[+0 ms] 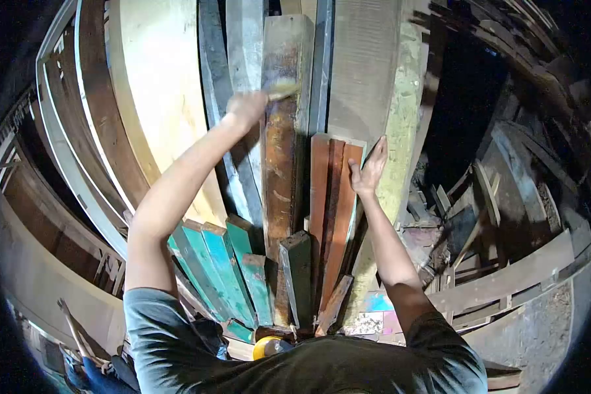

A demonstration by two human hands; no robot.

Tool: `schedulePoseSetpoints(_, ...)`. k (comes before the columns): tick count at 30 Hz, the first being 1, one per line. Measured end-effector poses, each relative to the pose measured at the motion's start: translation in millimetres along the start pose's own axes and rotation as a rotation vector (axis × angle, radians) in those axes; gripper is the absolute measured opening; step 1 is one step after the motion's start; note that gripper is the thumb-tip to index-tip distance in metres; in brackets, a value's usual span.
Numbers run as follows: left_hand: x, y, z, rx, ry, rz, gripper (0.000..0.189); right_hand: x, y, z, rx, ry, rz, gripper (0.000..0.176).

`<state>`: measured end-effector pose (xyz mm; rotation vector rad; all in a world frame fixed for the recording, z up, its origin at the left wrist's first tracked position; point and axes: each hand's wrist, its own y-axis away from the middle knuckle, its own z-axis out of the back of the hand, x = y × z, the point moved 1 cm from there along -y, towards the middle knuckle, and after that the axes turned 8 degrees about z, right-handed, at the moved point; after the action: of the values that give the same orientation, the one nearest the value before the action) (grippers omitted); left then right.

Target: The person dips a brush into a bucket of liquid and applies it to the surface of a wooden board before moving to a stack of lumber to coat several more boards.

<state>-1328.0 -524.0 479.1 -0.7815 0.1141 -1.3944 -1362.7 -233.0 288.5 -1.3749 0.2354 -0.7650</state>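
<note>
My left hand [246,108], blurred by motion, is closed around a yellowish brush-like tool [284,89]. That tool meets the upper part of a long upright wooden plank [281,164], whose brown surface is patchy and partly shiny below it. Its exact kind is smeared. My right hand [371,169] has its fingers stretched and thumb apart, lying against the upper edge of a reddish-brown board [348,197]. Beside that board leans a second reddish-brown board [318,190]. Green-painted boards [210,262] and a dark short post [295,276] stand nearer my body.
A pale wide panel [161,85] leans at the left, and a grey-brown panel [362,72] at the right. Scrap wood [486,197] is piled on the right. A yellow round object [267,347] sits by my chest, partly hidden. Another person's arm [75,331] shows at lower left.
</note>
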Motion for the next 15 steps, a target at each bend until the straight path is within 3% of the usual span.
schedulePoseSetpoints(1,2,12,-4,0.026,0.034,-0.038,0.014,0,1,0,0.0,0.026,0.006,0.095)
schedulePoseSetpoints(4,0,34,23,0.407,-0.116,-0.076,0.016,0,2,0,0.026,0.037,-0.034,0.095)
schedulePoseSetpoints(7,14,17,44,0.583,-0.171,-0.136,0.019,2,1,0,0.001,0.027,-0.005,0.096)
schedulePoseSetpoints(9,30,-20,21,0.41,-0.13,-0.068,0.014,-2,2,-2,0.004,0.038,-0.003,0.097)
schedulePoseSetpoints(11,39,-40,39,0.351,-0.207,-0.157,0.016,0,2,0,-0.003,0.035,0.012,0.096)
schedulePoseSetpoints(14,35,-67,81,0.474,-0.307,-0.088,0.023,1,2,-1,-0.023,-0.033,-0.022,0.092)
schedulePoseSetpoints(15,46,-83,81,0.404,-0.283,-0.081,0.021,-1,1,-2,-0.051,-0.054,0.016,0.092)
